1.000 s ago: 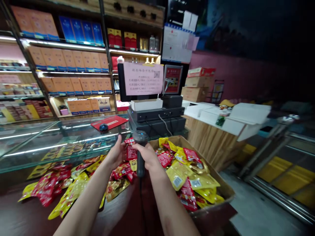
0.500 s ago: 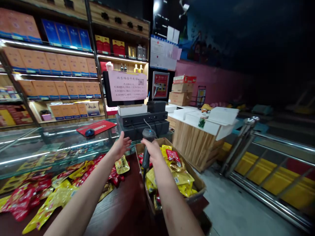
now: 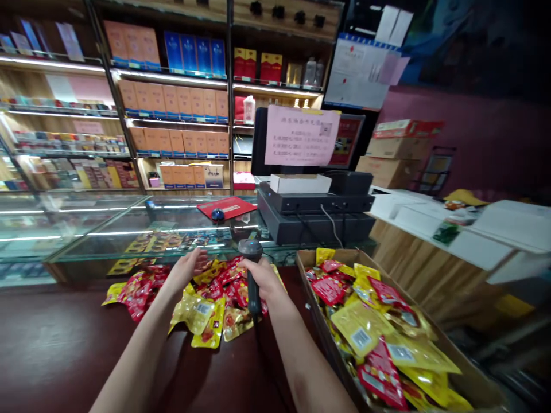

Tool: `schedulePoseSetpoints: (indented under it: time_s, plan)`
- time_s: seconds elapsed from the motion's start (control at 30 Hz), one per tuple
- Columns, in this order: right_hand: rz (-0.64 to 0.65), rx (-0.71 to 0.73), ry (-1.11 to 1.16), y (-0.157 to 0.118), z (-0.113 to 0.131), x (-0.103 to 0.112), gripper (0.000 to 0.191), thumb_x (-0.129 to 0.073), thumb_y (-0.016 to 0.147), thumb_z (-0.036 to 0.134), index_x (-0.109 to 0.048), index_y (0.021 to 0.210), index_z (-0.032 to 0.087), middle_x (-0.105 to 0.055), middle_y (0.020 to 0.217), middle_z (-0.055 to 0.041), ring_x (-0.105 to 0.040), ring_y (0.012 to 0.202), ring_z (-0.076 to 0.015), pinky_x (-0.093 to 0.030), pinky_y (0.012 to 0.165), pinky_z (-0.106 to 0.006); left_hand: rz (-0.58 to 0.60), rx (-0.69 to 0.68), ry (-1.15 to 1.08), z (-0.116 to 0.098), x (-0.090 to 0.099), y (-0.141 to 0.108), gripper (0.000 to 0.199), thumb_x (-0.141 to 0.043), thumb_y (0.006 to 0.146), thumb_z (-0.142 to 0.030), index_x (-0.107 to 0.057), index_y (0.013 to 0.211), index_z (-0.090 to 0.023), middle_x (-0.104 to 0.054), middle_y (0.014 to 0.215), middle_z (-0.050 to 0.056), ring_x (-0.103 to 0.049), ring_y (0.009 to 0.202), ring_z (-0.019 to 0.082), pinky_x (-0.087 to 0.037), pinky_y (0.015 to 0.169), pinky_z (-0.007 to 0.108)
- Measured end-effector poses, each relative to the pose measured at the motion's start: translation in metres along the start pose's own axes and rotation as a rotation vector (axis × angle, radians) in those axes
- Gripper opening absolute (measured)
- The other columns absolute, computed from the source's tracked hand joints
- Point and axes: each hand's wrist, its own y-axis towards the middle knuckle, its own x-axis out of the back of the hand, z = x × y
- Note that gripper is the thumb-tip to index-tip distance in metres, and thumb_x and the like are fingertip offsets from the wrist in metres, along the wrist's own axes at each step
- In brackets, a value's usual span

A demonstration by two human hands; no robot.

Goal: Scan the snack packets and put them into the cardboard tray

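A black handheld barcode scanner (image 3: 253, 281) with a cord hanging down is gripped by my right hand (image 3: 266, 280), its head tilted upward. My left hand (image 3: 190, 268) is open, fingers stretched out, and appears to hold nothing. Beneath both hands a heap of red and yellow snack packets (image 3: 202, 312) is spread on the dark red counter (image 3: 51, 350). I cannot tell whether my left hand touches the packets. To the right of my right arm, a cardboard box (image 3: 310, 312) is filled with more red and yellow packets.
Behind the packets runs a glass display case (image 3: 129, 226) carrying a red mat with a computer mouse (image 3: 217, 214). A monitor (image 3: 259, 143) with a pink sign stands above a black cash drawer (image 3: 301, 228). Shelves of boxed goods line the back wall; a white-topped counter (image 3: 424, 229) stands at right.
The view has swung left, so the packets lie under my hands and the box sits to the right. The scanner has moved from over the box to over the heap, still in my right hand.
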Motion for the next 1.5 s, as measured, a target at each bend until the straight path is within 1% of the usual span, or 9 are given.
schedulePoseSetpoints:
  time_s: [0.27,0.43,0.6,0.7,0.93,1.07,1.23,1.33,1.5]
  plan:
    - [-0.049,0.04,-0.242,0.039,-0.028,0.015,0.023,-0.066,0.058,0.027,-0.067,0.077,0.014,-0.063,0.063,0.0008,-0.055,0.062,-0.0149,-0.043,0.063,-0.027,0.128,-0.23,0.635,0.033,-0.029,0.011,0.037,-0.046,0.083,-0.044,-0.069,0.096,-0.018,-0.072,0.095,0.007,-0.065,0.091,0.024,-0.045,0.083,0.032]
    - [-0.001,-0.054,-0.192,0.052,-0.044,0.023,0.023,-0.068,0.058,0.025,-0.068,0.078,0.015,-0.066,0.066,-0.0003,-0.06,0.063,-0.0162,-0.047,0.062,-0.028,0.146,-0.357,0.775,0.053,-0.048,0.014,0.041,-0.055,0.079,-0.039,-0.065,0.113,-0.018,-0.067,0.112,0.009,-0.06,0.104,0.024,-0.042,0.09,0.03]
    - [0.093,-0.156,0.027,0.053,-0.035,0.023,0.012,-0.066,0.057,0.016,-0.064,0.069,0.015,-0.067,0.069,-0.0019,-0.06,0.061,-0.0128,-0.049,0.061,-0.024,0.076,-0.447,0.877,0.064,-0.052,0.016,0.043,-0.066,0.071,-0.035,-0.067,0.11,-0.018,-0.068,0.107,0.011,-0.059,0.102,0.027,-0.041,0.092,0.035]
    - [0.157,-0.201,0.205,0.048,-0.024,0.023,0.008,-0.064,0.058,0.013,-0.062,0.066,0.015,-0.069,0.073,-0.0042,-0.062,0.063,-0.0129,-0.051,0.063,-0.025,0.072,-0.368,0.752,0.058,-0.046,0.019,0.033,-0.065,0.07,-0.026,-0.071,0.102,-0.019,-0.07,0.1,0.009,-0.062,0.094,0.026,-0.043,0.087,0.034]
    - [0.207,-0.043,0.17,0.036,-0.014,0.017,0.019,-0.068,0.058,0.018,-0.067,0.076,0.014,-0.068,0.075,-0.0017,-0.058,0.065,-0.0108,-0.047,0.066,-0.023,0.366,-0.034,0.058,0.032,-0.028,0.013,0.04,-0.069,0.07,-0.036,-0.068,0.105,-0.018,-0.072,0.089,0.005,-0.063,0.071,0.016,-0.047,0.063,0.023]
    - [0.32,-0.08,0.089,0.031,-0.016,0.014,0.019,-0.067,0.06,0.019,-0.067,0.079,0.015,-0.067,0.073,-0.0009,-0.058,0.064,-0.0112,-0.047,0.066,-0.025,0.328,0.085,-0.029,0.028,-0.028,0.01,0.04,-0.076,0.064,-0.034,-0.069,0.101,-0.019,-0.07,0.077,0.001,-0.052,0.049,0.006,-0.036,0.042,0.015]
    - [0.307,-0.019,-0.066,0.026,-0.017,0.007,0.02,-0.068,0.059,0.018,-0.067,0.079,0.017,-0.067,0.081,-0.0015,-0.06,0.075,-0.014,-0.048,0.074,-0.028,0.219,0.117,-0.145,0.029,-0.016,0.019,0.045,-0.08,0.059,-0.036,-0.068,0.099,-0.018,-0.07,0.087,0.004,-0.062,0.06,0.01,-0.047,0.051,0.018]
    - [0.345,-0.054,-0.097,0.019,-0.014,0.0,0.017,-0.067,0.06,0.02,-0.064,0.077,0.018,-0.067,0.08,-0.0023,-0.061,0.073,-0.016,-0.05,0.066,-0.029,0.104,0.074,-0.185,0.028,-0.003,0.025,0.046,-0.082,0.057,-0.037,-0.068,0.095,-0.016,-0.07,0.089,0.005,-0.064,0.061,0.011,-0.05,0.052,0.02]
    - [0.589,-0.219,-0.186,0.002,-0.009,-0.015,0.013,-0.065,0.064,0.024,-0.057,0.072,0.017,-0.062,0.059,-0.0017,-0.06,0.053,-0.0171,-0.047,0.046,-0.028,-0.017,0.049,-0.171,0.025,0.013,0.029,0.047,-0.083,0.053,-0.038,-0.067,0.091,-0.015,-0.07,0.081,0.003,-0.062,0.056,0.01,-0.052,0.051,0.021]
